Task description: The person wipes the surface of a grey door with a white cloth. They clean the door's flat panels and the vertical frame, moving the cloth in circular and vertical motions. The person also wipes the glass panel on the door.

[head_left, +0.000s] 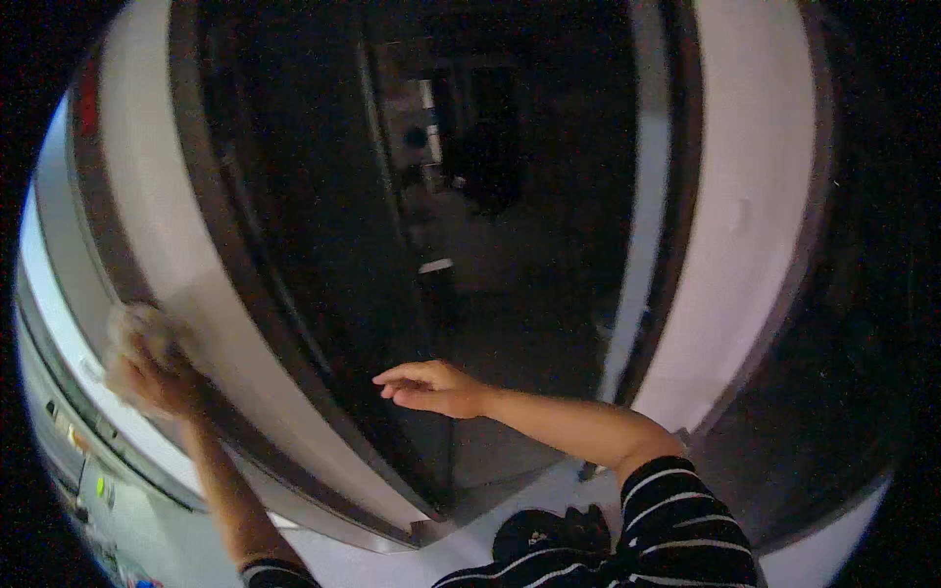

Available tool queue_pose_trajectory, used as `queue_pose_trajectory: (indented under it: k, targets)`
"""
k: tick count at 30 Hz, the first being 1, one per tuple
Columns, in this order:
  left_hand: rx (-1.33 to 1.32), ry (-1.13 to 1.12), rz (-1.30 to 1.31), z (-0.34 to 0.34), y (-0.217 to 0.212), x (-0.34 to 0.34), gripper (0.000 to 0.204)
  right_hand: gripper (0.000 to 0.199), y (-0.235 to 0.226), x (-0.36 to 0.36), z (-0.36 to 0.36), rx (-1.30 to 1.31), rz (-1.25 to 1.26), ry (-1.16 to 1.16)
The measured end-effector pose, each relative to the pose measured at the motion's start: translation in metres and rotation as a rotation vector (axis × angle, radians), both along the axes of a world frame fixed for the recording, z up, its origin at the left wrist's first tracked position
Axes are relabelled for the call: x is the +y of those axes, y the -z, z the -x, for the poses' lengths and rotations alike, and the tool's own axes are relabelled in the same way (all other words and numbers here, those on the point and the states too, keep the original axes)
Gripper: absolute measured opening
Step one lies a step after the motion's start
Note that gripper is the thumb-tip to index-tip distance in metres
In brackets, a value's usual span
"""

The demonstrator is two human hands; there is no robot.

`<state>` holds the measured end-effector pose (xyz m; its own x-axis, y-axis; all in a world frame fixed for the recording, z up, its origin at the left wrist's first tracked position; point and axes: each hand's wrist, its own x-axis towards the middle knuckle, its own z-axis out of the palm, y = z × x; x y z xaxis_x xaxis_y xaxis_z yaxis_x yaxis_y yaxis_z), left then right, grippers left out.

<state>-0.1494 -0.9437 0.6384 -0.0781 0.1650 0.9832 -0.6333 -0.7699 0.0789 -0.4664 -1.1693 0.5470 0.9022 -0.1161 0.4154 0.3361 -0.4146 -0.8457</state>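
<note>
At the left, my left hand (pixel 169 384) is closed around a pale, crumpled cloth (pixel 127 333). The cloth lies against the brown edge trim beside a light wall strip (pixel 152 176); motion blurs its outline. My right arm reaches across the middle in front of a dark glass-like door (pixel 304 196). Its hand (pixel 431 388) hangs with fingers stretched out to the left and nothing in them. From this angle I cannot tell whether the right fingertips touch the dark panel.
A metal-grey upright (pixel 652 186) and a second pale wall strip (pixel 755 176) stand to the right of the dark door. Light floor (pixel 343 554) shows below, around a dark shoe (pixel 529 534). At the lower left are small, unclear things on a pale surface (pixel 127 519).
</note>
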Motion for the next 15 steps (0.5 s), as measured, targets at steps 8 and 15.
queue_pose_trajectory:
  k: [8,15]
  targets:
    - [0.027,0.327,-0.01,-0.056,-0.121,0.013,0.035,0.039,-0.007,0.037,0.057,-0.229,-0.017,0.218]
    - [0.36,1.588,-0.249,0.16,0.067,-0.168,0.05,0.051,-0.025,-0.028,0.182,-0.705,0.489,1.244]
